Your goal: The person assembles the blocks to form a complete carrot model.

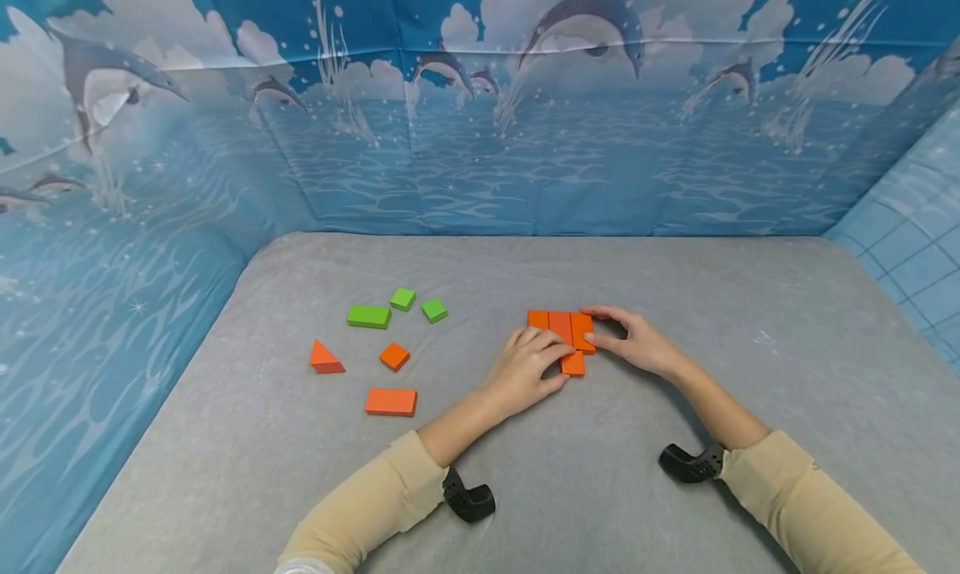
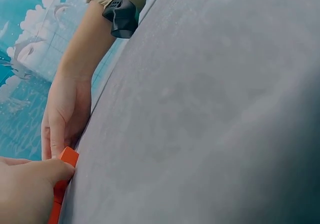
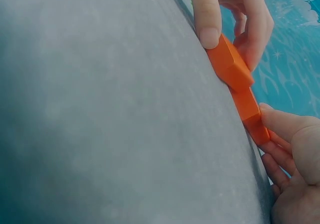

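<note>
On the grey surface, several orange blocks lie side by side in a small group, the middle one (image 1: 559,324) upright in the head view. My left hand (image 1: 525,367) reaches over the group and pinches a small orange block (image 1: 573,366) at its near edge between thumb and fingers. The right wrist view shows that block (image 3: 231,67) between the left thumb and fingers. From the other side, my right hand (image 1: 637,341) holds the rightmost orange rectangular block (image 1: 581,331), thumb at its near end and fingertips at its far end. The left hand partly covers the group's left side.
To the left lie an orange triangle (image 1: 326,359), a small orange block (image 1: 394,356) and an orange rectangular block (image 1: 391,401). Behind them are a green rectangular block (image 1: 368,316) and two small green blocks (image 1: 402,299). A blue dolphin-print curtain (image 1: 480,166) borders the grey surface.
</note>
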Available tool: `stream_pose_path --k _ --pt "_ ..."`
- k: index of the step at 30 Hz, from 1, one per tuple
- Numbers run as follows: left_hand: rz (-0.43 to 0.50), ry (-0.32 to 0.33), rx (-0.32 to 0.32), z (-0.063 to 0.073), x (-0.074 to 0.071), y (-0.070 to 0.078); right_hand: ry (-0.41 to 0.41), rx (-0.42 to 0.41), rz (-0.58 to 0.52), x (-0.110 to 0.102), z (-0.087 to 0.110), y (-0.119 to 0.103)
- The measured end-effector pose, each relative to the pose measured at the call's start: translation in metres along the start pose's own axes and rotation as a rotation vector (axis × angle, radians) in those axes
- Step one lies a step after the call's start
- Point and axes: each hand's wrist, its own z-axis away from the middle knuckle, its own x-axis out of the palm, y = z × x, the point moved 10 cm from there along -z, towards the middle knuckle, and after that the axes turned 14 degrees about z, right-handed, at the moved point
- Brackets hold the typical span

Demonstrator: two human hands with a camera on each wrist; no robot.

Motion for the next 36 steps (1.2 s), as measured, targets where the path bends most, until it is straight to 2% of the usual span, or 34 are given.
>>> stream_pose_path --k 7,9,16,24,30,32,36 --pt "-0.025 0.037 0.028 0.0 -0.001 0.002 0.004 0.009 -0.008 0.009 -0.009 0.031" --pt "-0.024 0.05 0.036 0.001 -0.002 0.002 0.005 0.004 -0.011 0.009 -0.01 0.034" --pt "-0.026 0.081 0.045 0.001 -0.003 0.003 0.02 -0.027 -0.03 0.009 -0.011 0.033" --pt "-0.003 0.117 0.053 0.002 -0.004 0.002 0.024 -0.018 -0.013 0.008 -0.01 0.032" --pt "0.029 0.137 0.042 0.002 -0.005 0.0 0.018 -0.003 -0.006 0.003 -0.004 0.01" --pt "0.032 0.137 0.038 0.002 -0.005 0.0 0.017 -0.006 -0.007 0.003 -0.005 0.012" --pt "0.039 0.142 0.036 0.002 -0.005 -0.001 0.024 -0.014 -0.01 0.008 -0.01 0.03"
